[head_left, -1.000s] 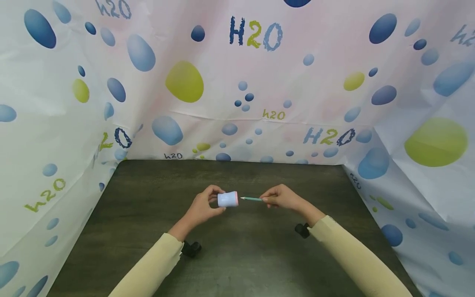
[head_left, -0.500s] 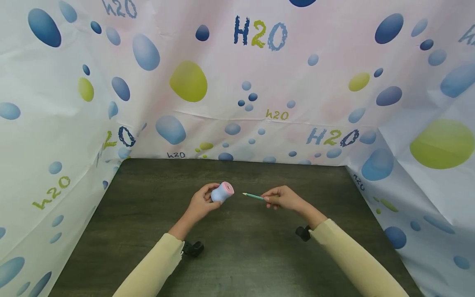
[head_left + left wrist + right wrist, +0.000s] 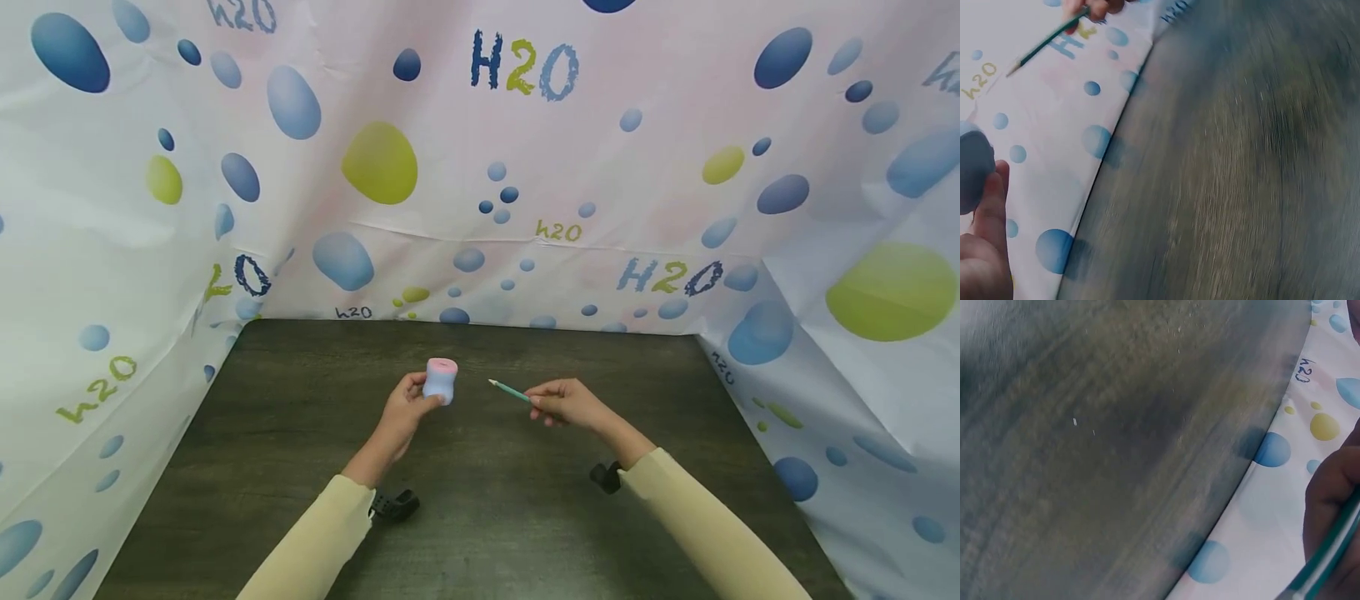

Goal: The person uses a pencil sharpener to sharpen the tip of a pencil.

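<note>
My left hand (image 3: pixel 403 415) grips a small light blue pencil sharpener (image 3: pixel 439 385) with a pink top, which has a dark hole in it. The sharpener stands nearly upright in my fingers, above the table. Across from it, my right hand (image 3: pixel 573 405) pinches a green pencil (image 3: pixel 510 390) near its back end. The pencil's bare pointed tip faces left and slightly up, apart from the sharpener. In the left wrist view only the sharpener's dim underside (image 3: pixel 974 172) shows at the left edge. Part of the pencil (image 3: pixel 1329 556) crosses the lower right corner of the right wrist view.
A dark wood-grain table (image 3: pixel 480 517) lies under both hands. White sheeting (image 3: pixel 450 125) printed with blue and green drops and "H2O" rises behind it and on both sides. Black wrist cameras (image 3: pixel 397 505) sit below the cream sleeves (image 3: pixel 315 533).
My left hand has turned the pencil sharpener from lying sideways, pink end to the right, to nearly upright with the pink end up. The pencil's tip has tilted slightly upward.
</note>
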A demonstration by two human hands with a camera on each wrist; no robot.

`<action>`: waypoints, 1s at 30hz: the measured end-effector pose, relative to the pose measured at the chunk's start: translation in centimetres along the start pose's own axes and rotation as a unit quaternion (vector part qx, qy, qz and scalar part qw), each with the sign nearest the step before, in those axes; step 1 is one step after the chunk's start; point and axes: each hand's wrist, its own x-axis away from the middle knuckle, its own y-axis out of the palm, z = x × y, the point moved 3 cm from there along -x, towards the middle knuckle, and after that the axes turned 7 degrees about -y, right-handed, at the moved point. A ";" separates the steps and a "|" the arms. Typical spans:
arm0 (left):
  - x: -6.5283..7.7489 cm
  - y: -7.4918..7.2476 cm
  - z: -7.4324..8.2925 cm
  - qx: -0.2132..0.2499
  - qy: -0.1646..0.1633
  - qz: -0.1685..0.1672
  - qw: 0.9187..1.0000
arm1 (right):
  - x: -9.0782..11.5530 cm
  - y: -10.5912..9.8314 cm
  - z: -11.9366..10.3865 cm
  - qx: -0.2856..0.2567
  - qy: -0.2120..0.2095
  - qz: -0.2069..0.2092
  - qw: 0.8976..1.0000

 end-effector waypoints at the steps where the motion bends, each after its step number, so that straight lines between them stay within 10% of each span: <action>1: 0.0 0.0 -0.1 0.022 -0.008 -0.003 1.000 | 0.0 0.2 0.1 -0.010 0.003 0.002 1.000; 11: 0.3 0.3 -0.7 0.139 -0.057 -0.038 0.988 | 0.4 1.3 1.1 -0.034 0.003 0.017 0.999; 22: -0.5 0.1 -2.3 0.094 -0.075 -0.005 0.993 | 0.0 2.8 2.3 -0.115 0.017 0.060 0.991; 30: -2.7 1.0 -3.2 0.017 -0.084 0.051 0.995 | -2.2 4.7 3.8 -0.131 0.045 0.172 0.975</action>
